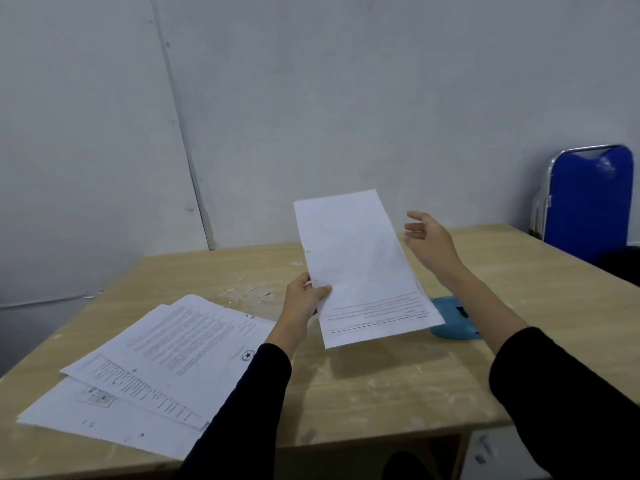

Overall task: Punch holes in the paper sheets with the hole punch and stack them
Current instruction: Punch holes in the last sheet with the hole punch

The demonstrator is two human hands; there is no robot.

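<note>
paper sheet [360, 268] w/ edge holes, upright in left hand [304, 299]

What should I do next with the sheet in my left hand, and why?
Probably lay the sheet on the pile to the left: its edge seems already punched, the left hand pinches it, and the right hand is free.

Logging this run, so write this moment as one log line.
left hand: grips punched sheet, raised | right hand: open, off sheet | hole punch: on table, behind sheet | stack: on table, left
</note>
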